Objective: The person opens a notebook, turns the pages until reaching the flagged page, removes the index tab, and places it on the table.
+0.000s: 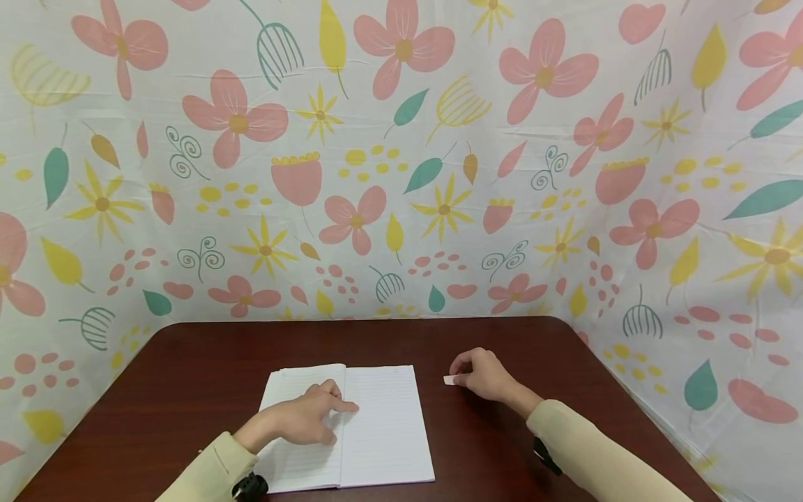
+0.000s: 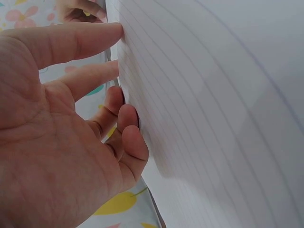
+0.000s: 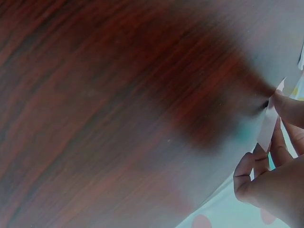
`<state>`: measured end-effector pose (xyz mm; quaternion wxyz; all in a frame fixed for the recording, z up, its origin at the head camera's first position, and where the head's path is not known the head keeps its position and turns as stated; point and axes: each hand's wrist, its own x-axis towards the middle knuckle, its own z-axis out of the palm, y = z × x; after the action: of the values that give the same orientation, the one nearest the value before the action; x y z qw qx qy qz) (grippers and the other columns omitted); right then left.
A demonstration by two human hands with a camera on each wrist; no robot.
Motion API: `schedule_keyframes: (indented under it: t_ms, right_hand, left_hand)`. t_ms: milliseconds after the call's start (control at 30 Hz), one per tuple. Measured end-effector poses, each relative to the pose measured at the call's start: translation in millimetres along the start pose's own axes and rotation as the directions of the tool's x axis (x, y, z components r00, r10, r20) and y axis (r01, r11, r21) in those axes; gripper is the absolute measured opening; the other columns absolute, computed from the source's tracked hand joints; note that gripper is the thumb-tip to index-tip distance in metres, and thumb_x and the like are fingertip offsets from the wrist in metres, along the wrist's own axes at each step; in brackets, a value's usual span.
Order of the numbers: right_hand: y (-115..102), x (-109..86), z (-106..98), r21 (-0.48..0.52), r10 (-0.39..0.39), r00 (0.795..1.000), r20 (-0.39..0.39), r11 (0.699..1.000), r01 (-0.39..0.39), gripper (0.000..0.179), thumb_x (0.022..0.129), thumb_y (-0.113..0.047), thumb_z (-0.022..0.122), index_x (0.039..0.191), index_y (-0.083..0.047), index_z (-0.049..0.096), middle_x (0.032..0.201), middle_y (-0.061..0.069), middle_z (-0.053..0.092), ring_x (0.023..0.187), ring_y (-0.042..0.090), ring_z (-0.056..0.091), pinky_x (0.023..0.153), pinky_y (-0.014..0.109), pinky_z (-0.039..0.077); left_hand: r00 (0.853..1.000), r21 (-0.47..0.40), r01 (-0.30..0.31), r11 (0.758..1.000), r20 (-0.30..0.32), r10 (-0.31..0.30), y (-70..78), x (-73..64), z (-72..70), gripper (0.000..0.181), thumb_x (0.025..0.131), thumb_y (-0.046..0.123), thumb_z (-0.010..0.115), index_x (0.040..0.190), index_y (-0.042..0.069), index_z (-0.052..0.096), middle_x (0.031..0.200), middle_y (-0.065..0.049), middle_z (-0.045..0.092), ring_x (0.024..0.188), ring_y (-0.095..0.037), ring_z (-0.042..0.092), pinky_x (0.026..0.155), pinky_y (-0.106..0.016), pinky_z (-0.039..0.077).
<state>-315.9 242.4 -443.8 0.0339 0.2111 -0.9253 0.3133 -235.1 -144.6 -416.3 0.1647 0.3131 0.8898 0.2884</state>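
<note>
An open notebook point(image 1: 385, 432) with white lined pages lies on the dark brown table. My left hand point(image 1: 307, 416) rests over its left page and middle fold. Its index finger and thumb reach out towards the right page, and in the left wrist view its fingertips point(image 2: 116, 33) touch the lined paper. To the right of the notebook, my right hand point(image 1: 488, 375) pinches a small flat white piece point(image 1: 449, 380), which looks like a paper slip, close to the tabletop. In the right wrist view the slip point(image 3: 268, 127) appears as a narrow strip between thumb and fingers.
The reddish-brown wooden table point(image 1: 502, 446) has rounded far corners. A white cloth point(image 1: 401, 209) printed with flowers and leaves hangs behind the table and along its sides. Each wrist wears a black band point(image 1: 544, 457) below a pale yellow sleeve.
</note>
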Motion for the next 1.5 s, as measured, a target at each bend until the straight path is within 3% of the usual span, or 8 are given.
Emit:
schedule_keyframes:
  t_ms: [233, 333, 533, 667, 800, 1033, 1200, 1500]
  right_hand:
    - [0, -0.1, 0, -0.01, 0.022, 1.0, 0.004, 1.0, -0.022, 0.01, 0.09, 0.0, 0.08, 0.091, -0.009, 0.079, 0.09, -0.001, 0.071, 0.078, 0.018, 0.057, 0.071, 0.036, 0.05]
    - [1, -0.2, 0, -0.018, 0.017, 1.0, 0.002, 1.0, -0.017, 0.008, 0.089, -0.001, 0.081, 0.092, -0.009, 0.08, 0.092, 0.0, 0.073, 0.08, 0.018, 0.058, 0.073, 0.037, 0.051]
    - [2, -1.1, -2, -0.099, -0.032, 0.999, -0.008, 0.995, 0.031, 0.008, 0.089, -0.006, 0.083, 0.092, -0.014, 0.083, 0.094, -0.002, 0.072, 0.09, 0.02, 0.063, 0.085, 0.054, 0.049]
    - [2, -1.1, -3, -0.129, -0.079, 0.997, -0.001, 0.989, 0.078, 0.005, 0.091, -0.013, 0.084, 0.094, -0.016, 0.085, 0.095, -0.004, 0.071, 0.094, 0.022, 0.065, 0.087, 0.066, 0.044]
    - [2, -1.5, -3, -0.108, -0.101, 0.995, 0.008, 0.989, 0.102, 0.007, 0.092, -0.012, 0.083, 0.098, -0.014, 0.086, 0.098, -0.002, 0.071, 0.095, 0.022, 0.065, 0.088, 0.069, 0.04]
    - [2, -2.3, -3, -0.072, -0.132, 0.991, 0.025, 0.988, 0.133, 0.013, 0.093, -0.008, 0.081, 0.102, -0.013, 0.086, 0.101, 0.001, 0.07, 0.096, 0.023, 0.062, 0.087, 0.07, 0.038]
    - [4, -1.5, -3, -0.063, -0.089, 0.995, 0.046, 0.994, 0.092, 0.015, 0.094, -0.008, 0.08, 0.104, -0.015, 0.087, 0.109, 0.003, 0.068, 0.11, 0.031, 0.052, 0.088, 0.069, 0.033]
    - [7, -2.5, -8, 0.009, -0.078, 0.994, 0.08, 0.997, 0.077, 0.018, 0.094, -0.008, 0.076, 0.107, -0.014, 0.086, 0.119, 0.015, 0.063, 0.113, 0.042, 0.041, 0.08, 0.059, 0.029]
  left_hand:
    - [1.0, -0.007, 0.0, 1.0, 0.006, 0.0, -1.1, 0.1, 0.0, 0.062, 0.083, 0.0, 0.079, 0.143, 0.004, 0.065, 0.11, -0.002, 0.04, 0.098, -0.022, 0.033, 0.083, -0.034, 0.037]
    - [1.0, 0.012, -0.03, 0.999, 0.007, 0.029, -6.7, 1.6, 0.8, 0.061, 0.085, 0.002, 0.078, 0.144, 0.005, 0.065, 0.11, -0.002, 0.04, 0.097, -0.022, 0.034, 0.082, -0.035, 0.038]
    - [0.998, 0.047, -0.059, 0.997, 0.002, 0.059, -17.9, 5.2, 4.1, 0.06, 0.086, 0.003, 0.075, 0.145, 0.006, 0.064, 0.11, -0.003, 0.039, 0.097, -0.022, 0.033, 0.081, -0.036, 0.038]
    - [1.0, 0.022, -0.012, 1.0, 0.003, 0.012, -7.6, 2.4, 1.5, 0.061, 0.085, 0.002, 0.077, 0.144, 0.006, 0.065, 0.111, -0.003, 0.039, 0.098, -0.023, 0.033, 0.083, -0.036, 0.038]
    - [1.0, 0.004, 0.026, 1.0, 0.001, -0.026, -0.8, 0.7, 0.9, 0.061, 0.083, 0.001, 0.079, 0.142, 0.006, 0.067, 0.112, -0.003, 0.038, 0.099, -0.024, 0.033, 0.084, -0.036, 0.038]
    - [0.999, 0.036, -0.049, 0.998, -0.019, 0.049, -49.7, 17.7, 14.6, 0.063, 0.084, 0.015, 0.078, 0.145, 0.022, 0.067, 0.113, 0.005, 0.037, 0.1, -0.018, 0.033, 0.084, -0.031, 0.039]
    - [0.999, 0.025, -0.043, 0.999, -0.006, 0.044, -45.1, 17.9, 13.1, 0.063, 0.084, 0.011, 0.079, 0.146, 0.017, 0.066, 0.113, 0.001, 0.037, 0.099, -0.022, 0.033, 0.083, -0.034, 0.039]
    - [0.998, 0.009, -0.056, 0.998, -0.008, 0.056, -84.5, 34.9, 24.5, 0.065, 0.083, 0.018, 0.079, 0.146, 0.029, 0.066, 0.114, 0.006, 0.039, 0.101, -0.02, 0.035, 0.083, -0.032, 0.04]
